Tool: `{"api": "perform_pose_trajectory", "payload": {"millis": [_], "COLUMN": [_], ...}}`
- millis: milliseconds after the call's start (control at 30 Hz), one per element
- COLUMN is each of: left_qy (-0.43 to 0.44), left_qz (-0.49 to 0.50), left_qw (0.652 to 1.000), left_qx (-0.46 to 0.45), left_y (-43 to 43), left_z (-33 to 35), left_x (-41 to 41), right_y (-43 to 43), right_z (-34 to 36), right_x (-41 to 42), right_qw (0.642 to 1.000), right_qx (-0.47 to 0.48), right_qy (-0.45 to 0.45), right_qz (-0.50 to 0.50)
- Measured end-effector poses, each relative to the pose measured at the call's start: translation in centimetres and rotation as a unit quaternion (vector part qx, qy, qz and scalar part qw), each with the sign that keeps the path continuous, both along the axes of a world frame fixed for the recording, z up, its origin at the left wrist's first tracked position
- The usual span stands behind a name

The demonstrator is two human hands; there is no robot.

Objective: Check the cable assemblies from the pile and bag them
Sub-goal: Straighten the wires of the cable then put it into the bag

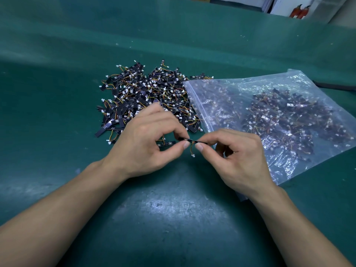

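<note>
One cable assembly (191, 141), a short black strip with orange and yellow wires and a small white connector hanging down, is held level between both hands. My left hand (146, 143) pinches its left end with thumb and forefinger. My right hand (237, 157) pinches its right end the same way. Behind the hands lies the pile of cable assemblies (148, 93) on the green mat. To the right lies a clear zip bag (250, 89) with many assemblies inside, its mouth facing the pile.
The green mat (173, 218) covers the whole table. Another loose assembly (166, 143) lies on the mat under my left hand. A dark strap or cable (335, 86) lies past the bag's far right corner. White items and red shapes (300, 11) stand beyond the table's back edge.
</note>
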State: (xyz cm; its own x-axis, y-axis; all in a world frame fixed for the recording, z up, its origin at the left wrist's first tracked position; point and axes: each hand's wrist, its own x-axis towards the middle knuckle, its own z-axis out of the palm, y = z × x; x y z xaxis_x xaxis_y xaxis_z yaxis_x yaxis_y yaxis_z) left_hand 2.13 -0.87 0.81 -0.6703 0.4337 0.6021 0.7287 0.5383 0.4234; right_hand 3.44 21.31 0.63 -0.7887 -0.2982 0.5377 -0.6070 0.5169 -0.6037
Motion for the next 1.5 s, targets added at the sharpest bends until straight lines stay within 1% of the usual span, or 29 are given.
{"api": "perform_pose_trajectory", "payload": {"millis": [200, 367, 833, 1133, 1500], "left_qy": [-0.002, 0.01, -0.006, 0.0, -0.01], "left_qz": [0.0, 0.003, 0.004, 0.007, -0.001], "left_qw": [1.0, 1.0, 1.0, 1.0, 1.0], "left_qx": [0.003, 0.008, 0.014, 0.011, 0.003], "left_y": [0.03, 0.06, -0.06, 0.09, -0.01], "left_z": [0.02, 0.07, 0.06, -0.08, 0.19], "left_x": [0.0, 0.0, 0.02, -0.07, 0.06], "right_y": [0.03, 0.03, 0.18, -0.02, -0.04], "right_z": [0.03, -0.02, -0.15, -0.14, -0.01], "right_x": [0.03, 0.11, -0.1, 0.06, -0.03], "right_qw": [1.0, 1.0, 1.0, 0.999, 1.0], "right_qx": [-0.003, -0.015, 0.003, -0.016, -0.007], "right_qy": [0.002, -0.02, -0.002, -0.026, 0.006], "right_qz": [0.001, -0.012, 0.013, -0.016, -0.003]}}
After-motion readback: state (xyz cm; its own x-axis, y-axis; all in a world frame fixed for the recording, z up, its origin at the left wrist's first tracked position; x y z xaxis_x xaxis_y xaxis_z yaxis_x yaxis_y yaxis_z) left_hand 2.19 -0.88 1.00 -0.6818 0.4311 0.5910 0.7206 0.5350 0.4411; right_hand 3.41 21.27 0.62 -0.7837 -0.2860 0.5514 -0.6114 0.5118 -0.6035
